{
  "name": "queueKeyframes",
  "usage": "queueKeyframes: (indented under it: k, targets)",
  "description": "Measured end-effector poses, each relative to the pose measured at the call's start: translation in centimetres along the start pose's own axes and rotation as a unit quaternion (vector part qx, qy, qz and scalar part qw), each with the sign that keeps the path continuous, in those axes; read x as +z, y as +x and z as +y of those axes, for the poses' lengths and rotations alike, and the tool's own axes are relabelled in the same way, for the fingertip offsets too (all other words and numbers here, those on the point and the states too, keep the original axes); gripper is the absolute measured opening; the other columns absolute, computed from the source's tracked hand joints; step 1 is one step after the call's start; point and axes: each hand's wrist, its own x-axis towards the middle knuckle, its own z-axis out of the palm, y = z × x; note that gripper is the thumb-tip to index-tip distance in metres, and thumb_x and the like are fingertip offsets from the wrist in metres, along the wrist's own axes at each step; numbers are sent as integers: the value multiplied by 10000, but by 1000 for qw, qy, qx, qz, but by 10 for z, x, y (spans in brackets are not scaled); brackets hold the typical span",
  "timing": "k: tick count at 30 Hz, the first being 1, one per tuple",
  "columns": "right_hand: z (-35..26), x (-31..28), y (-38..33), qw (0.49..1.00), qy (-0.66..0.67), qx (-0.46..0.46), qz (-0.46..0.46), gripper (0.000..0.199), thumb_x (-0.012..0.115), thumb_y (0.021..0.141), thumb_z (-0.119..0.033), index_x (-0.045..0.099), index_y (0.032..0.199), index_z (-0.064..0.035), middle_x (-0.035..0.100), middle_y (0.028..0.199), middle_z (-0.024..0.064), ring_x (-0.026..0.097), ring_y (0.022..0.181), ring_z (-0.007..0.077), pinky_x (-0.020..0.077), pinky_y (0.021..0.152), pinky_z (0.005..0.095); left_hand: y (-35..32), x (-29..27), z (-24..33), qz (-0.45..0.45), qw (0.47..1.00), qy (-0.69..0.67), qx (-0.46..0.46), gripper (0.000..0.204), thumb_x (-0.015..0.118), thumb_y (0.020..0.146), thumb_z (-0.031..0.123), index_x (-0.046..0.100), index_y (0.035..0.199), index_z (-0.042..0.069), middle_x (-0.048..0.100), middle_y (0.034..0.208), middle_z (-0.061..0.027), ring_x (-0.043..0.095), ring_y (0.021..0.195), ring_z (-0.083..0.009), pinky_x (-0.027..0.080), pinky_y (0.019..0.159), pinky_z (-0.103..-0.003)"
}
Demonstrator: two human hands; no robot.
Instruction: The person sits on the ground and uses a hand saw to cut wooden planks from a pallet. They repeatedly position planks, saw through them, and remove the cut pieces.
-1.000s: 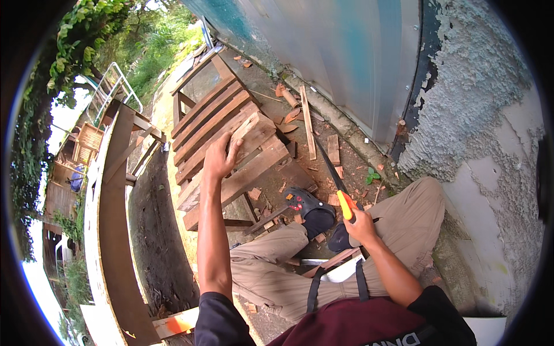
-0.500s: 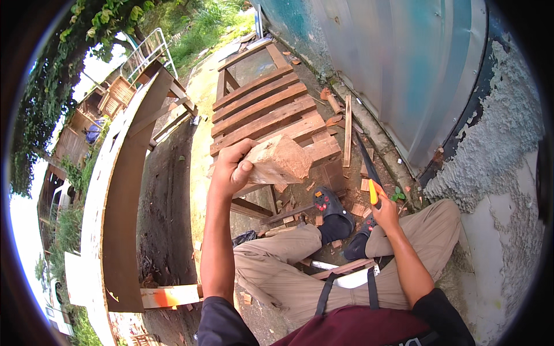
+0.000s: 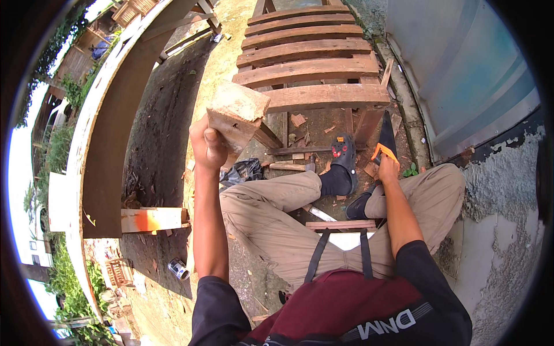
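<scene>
Outdoors before the slatted bench point(image 3: 306, 69), your left hand point(image 3: 208, 145) holds up a stiff-looking, probably hefty wooden block point(image 3: 238, 112), best gripped round its sides, while your right hand point(image 3: 388, 168) grips a saw point(image 3: 387, 137) by its handle.

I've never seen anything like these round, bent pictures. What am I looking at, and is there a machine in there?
There is no robot here: it is a person, working bare-handed. The camera is worn on that person's head and looks down, so you see roughly what they see; its wide fisheye lens bends straight edges near the rim. The left hand holds up a rough block of wood. The right hand holds a dark-bladed handsaw with an orange handle. Ahead stands a slatted wooden frame, and scraps of wood lie on the ground around it. Some crumpled black plastic lies near the left leg, and a can lies farther left.
</scene>
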Motion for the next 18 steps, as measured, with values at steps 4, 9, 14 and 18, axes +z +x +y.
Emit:
queueKeyframes:
  k: [4,9,14,18]
  targets:
    - [-46,-3,-18,1000,-8,-21,10,491,743,865,-295,608,1246,-16,643,1242,207,597,1195,366,456,996,509,-74,-24,-60,135,985,0,-106,1041,352,854,901,623,1073,-80,680,940,-114,664,882,-183,534,746,-326]
    - [-118,6,-34,958,197,-178,112,204,688,895,-197,645,966,-11,681,945,187,649,939,390,500,824,513,-119,-12,-107,327,931,-45,-158,1042,327,844,914,588,1001,-83,647,831,-129,663,783,-206,563,702,-363]
    - [-203,0,-56,901,358,-239,-54,187,673,911,-156,658,959,24,714,828,187,708,755,341,548,708,417,-186,10,-144,328,907,65,-257,753,509,915,764,522,793,21,444,716,36,414,696,-92,329,596,-296]
    - [-244,35,-35,888,359,-265,-115,192,670,897,-165,673,951,20,720,847,195,712,758,356,548,715,429,-220,29,-149,333,889,-17,-313,715,529,961,686,596,1035,-22,582,899,-24,515,849,-131,424,756,-317]
